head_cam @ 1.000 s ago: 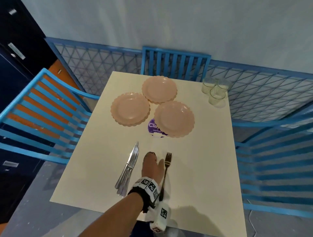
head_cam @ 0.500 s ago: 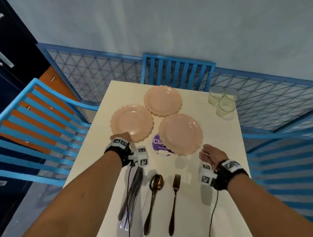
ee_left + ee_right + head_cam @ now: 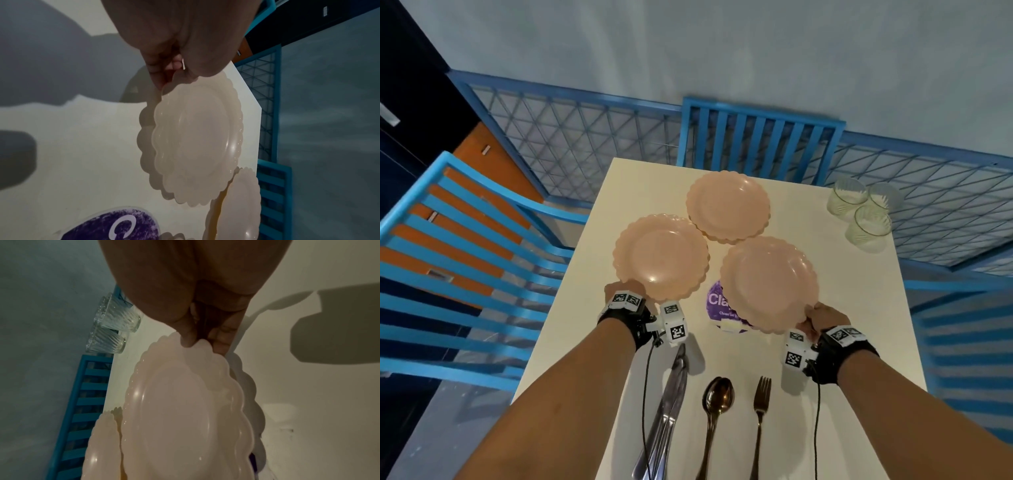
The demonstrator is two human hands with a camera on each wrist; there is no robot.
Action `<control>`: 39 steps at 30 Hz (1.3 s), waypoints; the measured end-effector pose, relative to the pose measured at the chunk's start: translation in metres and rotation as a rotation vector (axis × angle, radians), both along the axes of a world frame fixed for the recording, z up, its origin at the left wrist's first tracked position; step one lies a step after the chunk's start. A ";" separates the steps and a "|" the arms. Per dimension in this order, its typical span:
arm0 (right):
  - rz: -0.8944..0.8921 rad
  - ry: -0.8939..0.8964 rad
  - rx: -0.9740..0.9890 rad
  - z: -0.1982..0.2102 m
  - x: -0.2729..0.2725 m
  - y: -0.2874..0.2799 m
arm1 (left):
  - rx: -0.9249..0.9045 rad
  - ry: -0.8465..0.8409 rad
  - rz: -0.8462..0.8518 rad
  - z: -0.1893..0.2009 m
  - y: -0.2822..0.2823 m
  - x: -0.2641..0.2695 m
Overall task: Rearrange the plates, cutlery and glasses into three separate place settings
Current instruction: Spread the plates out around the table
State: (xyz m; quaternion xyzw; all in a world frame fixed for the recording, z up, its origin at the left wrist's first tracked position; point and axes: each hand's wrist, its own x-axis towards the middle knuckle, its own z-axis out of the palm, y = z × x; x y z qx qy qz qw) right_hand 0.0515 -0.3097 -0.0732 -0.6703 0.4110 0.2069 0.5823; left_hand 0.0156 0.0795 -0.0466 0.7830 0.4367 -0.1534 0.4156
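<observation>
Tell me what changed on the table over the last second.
Both hands came forward from the cutlery. The left hand now pinches the near rim of the left plate; the right hand pinches the right plate, both lifted slightly. The far plate, glasses, knives, spoon and fork stayed put.

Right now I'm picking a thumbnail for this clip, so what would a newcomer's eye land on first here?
Probably the pink scalloped plates mid-table: the left hand pinches the near rim of the left plate, the right hand that of the right plate, and a third plate lies beyond them. Next come the three ribbed glasses clustered at the far right corner and the bright blue chairs around the table.
</observation>
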 end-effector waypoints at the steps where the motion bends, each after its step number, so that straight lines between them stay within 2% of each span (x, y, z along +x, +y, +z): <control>1: -0.022 -0.006 -0.003 0.004 -0.003 0.001 | -0.055 -0.075 0.139 -0.002 0.001 0.003; 3: -0.109 -0.040 -0.012 0.022 -0.015 0.005 | -0.162 -0.230 0.400 -0.008 0.003 0.004; 5: -0.165 -0.117 0.010 0.045 -0.028 0.012 | -0.256 -0.347 0.521 -0.007 0.004 0.000; 9: -0.115 -0.264 0.120 0.089 -0.037 0.044 | -0.382 -0.532 0.571 0.009 -0.008 -0.016; 14: 0.036 -0.360 0.147 0.108 -0.018 0.097 | -0.560 -0.610 0.501 0.024 -0.027 -0.024; 18: 0.140 -0.401 0.080 0.103 -0.003 0.123 | -0.672 -0.625 0.478 0.031 -0.039 -0.014; 22: 0.254 -0.460 -0.079 0.099 0.005 0.138 | -0.660 -0.634 0.520 0.033 -0.042 -0.001; 25: 0.286 -0.511 -0.138 0.097 0.018 0.141 | -0.627 -0.654 0.572 0.032 -0.036 0.008; 27: 0.236 -0.527 -0.134 0.094 0.034 0.140 | -0.618 -0.658 0.595 0.029 -0.027 0.019; 30: 0.110 -0.390 -0.089 0.079 0.073 0.140 | -0.579 -0.669 0.622 0.028 -0.023 0.046; 34: 0.116 -0.210 -0.147 0.029 0.122 0.141 | -0.537 -0.674 0.599 0.020 -0.024 0.091; 35: 0.115 -0.189 -0.174 0.015 0.132 0.139 | -0.541 -0.667 0.593 0.017 -0.026 0.102; 39: 0.158 -0.196 -0.262 0.016 0.148 0.144 | -0.531 -0.646 0.577 0.021 -0.025 0.119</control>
